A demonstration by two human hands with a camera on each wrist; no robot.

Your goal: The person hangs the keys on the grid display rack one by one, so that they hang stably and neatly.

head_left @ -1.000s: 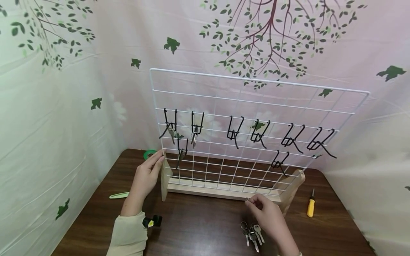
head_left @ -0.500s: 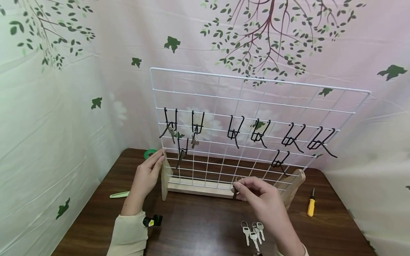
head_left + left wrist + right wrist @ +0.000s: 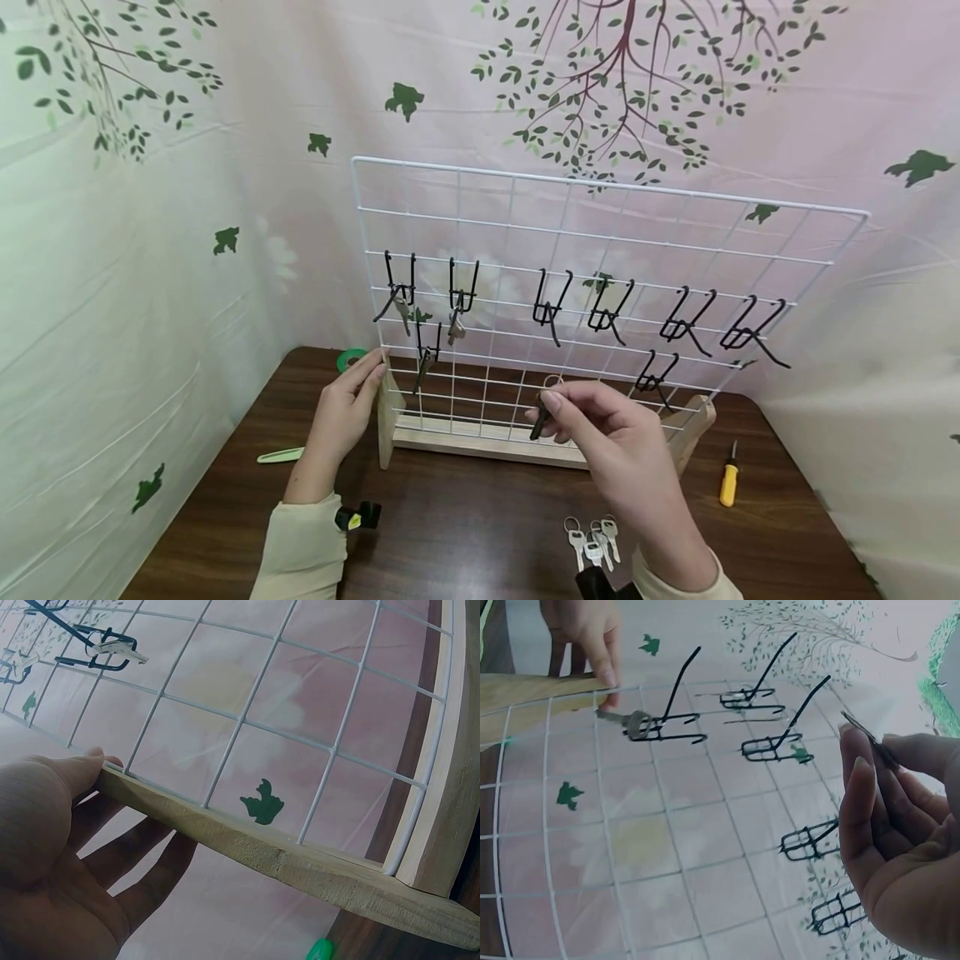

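A white wire grid (image 3: 600,242) stands in a wooden base (image 3: 487,446) on the brown table. Several black hooks (image 3: 547,308) hang on it; the three at the left each carry a key (image 3: 454,327). My right hand (image 3: 551,410) pinches a dark key with a ring (image 3: 542,412) in front of the grid's lower middle; the right wrist view shows this key (image 3: 870,739) between thumb and fingers. My left hand (image 3: 367,379) grips the left wooden upright (image 3: 262,855), thumb on one side, fingers (image 3: 142,862) on the other.
A small pile of silver keys (image 3: 592,542) lies on the table near my right forearm. A yellow screwdriver (image 3: 727,485) lies at the right, a green tape roll (image 3: 348,360) behind the left upright, and a pale green strip (image 3: 279,457) at the left.
My right hand has risen from the table beside the key pile and moved left and up with a key, to the front of the grid. The left hand has stayed put.
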